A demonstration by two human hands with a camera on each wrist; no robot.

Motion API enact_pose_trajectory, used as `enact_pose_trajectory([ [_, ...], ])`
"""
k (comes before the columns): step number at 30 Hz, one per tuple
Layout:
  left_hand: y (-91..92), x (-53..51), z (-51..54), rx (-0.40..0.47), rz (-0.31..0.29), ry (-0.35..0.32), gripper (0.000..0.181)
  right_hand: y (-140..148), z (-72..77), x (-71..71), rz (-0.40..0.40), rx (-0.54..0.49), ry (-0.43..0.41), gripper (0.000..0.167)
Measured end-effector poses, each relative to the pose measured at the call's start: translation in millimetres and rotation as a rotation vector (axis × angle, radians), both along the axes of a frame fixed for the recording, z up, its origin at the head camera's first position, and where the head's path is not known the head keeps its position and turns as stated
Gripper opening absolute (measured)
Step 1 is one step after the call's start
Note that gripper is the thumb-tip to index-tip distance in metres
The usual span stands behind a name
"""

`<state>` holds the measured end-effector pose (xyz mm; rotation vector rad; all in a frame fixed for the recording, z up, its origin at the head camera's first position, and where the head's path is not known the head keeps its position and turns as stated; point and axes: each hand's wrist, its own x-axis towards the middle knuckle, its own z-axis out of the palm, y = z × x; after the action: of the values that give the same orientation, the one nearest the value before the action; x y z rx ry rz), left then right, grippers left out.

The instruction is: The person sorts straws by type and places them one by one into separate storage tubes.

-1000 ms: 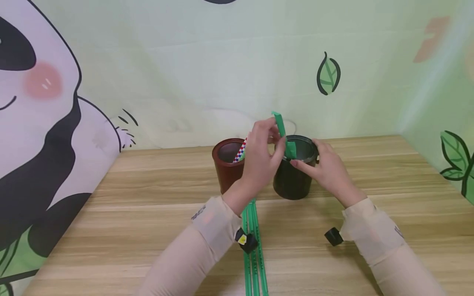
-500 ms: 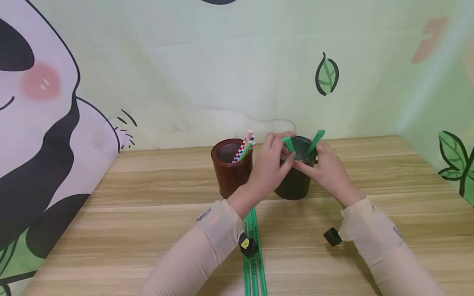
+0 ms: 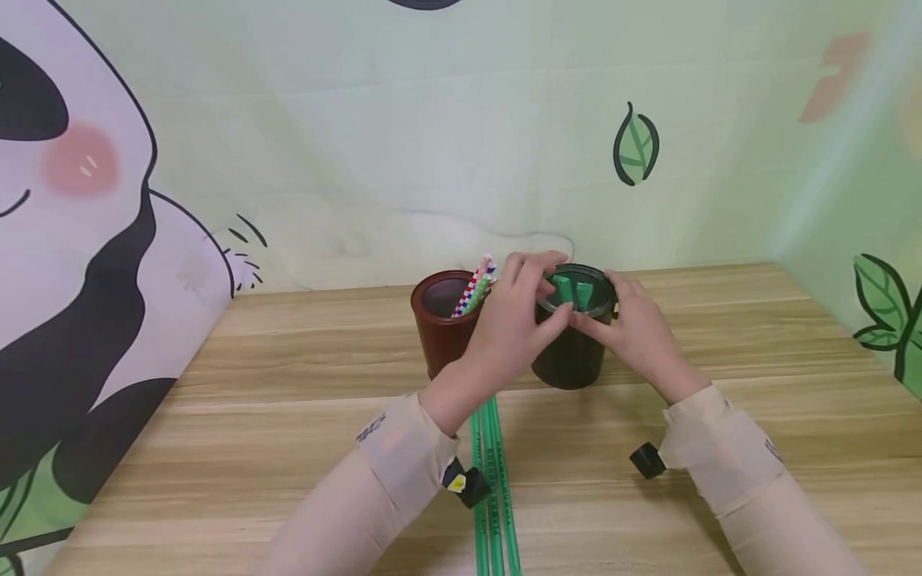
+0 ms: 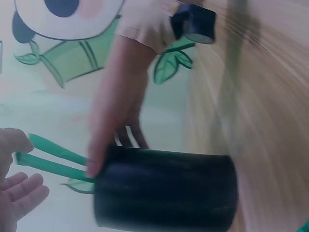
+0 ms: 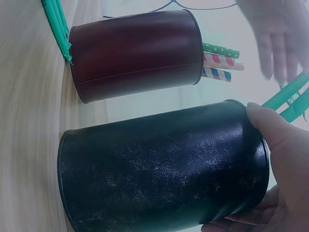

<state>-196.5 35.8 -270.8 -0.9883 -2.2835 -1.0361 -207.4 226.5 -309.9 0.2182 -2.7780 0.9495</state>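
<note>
The black cup (image 3: 567, 362) stands upright on the table. My right hand (image 3: 644, 332) grips it near the rim from the right, thumb at the front. Two green wrapped straws (image 3: 583, 296) stand inside, their flat ends sticking out of the mouth; the left wrist view shows these straws (image 4: 57, 168) lengthwise. Just left of the rim is my left hand (image 3: 507, 324), its loosely bent fingers spread and holding nothing. In the left wrist view, the left-hand fingers (image 4: 26, 191) are close to the straw ends. More green wrapped straws (image 3: 493, 488) lie on the table in front.
Left of the black cup stands a reddish-brown cup (image 3: 442, 340) holding several patterned paper straws (image 3: 473, 290). Its right side is partly behind my left hand. Behind the wooden table (image 3: 288, 448) is a printed backdrop (image 3: 346, 160) with a panda and leaves.
My left hand lowered a green wrapped straw into the black cup and let it go, then drew back slightly left. The straws' ends now sit close together. My right hand stayed at the rim.
</note>
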Motion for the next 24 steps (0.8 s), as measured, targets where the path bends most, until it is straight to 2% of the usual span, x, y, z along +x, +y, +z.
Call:
enact_pose_trajectory([
  [3, -6.9, 7.0, 7.0, 0.011, 0.020, 0.043, 0.049, 0, -0.4, -0.2, -0.002, -0.010, 0.002, 0.096],
  [6, -14.2, 15.6, 12.7, 0.038, 0.016, 0.073, 0.047, 0, -0.5, 0.1, 0.001, -0.024, 0.004, 0.094],
  [12, -29.1, 30.8, 17.1, 0.102, -0.005, 0.133, 0.044, 0, -0.2, 0.1, 0.001, -0.031, 0.003, 0.093],
  [15, -36.6, 37.4, 14.0, 0.116, -0.017, 0.153, 0.042, 0, 0.3, 0.3, -0.005, -0.026, -0.003, 0.095],
  [19, -44.6, 46.0, 4.4, 0.090, -0.019, 0.157, 0.042, -1, 0.5, 0.3, -0.010, -0.008, -0.019, 0.098],
  [24, -51.8, 51.5, -9.1, 0.072, 0.000, 0.123, 0.040, -1, 0.6, 1.4, -0.012, -0.010, -0.036, 0.099],
])
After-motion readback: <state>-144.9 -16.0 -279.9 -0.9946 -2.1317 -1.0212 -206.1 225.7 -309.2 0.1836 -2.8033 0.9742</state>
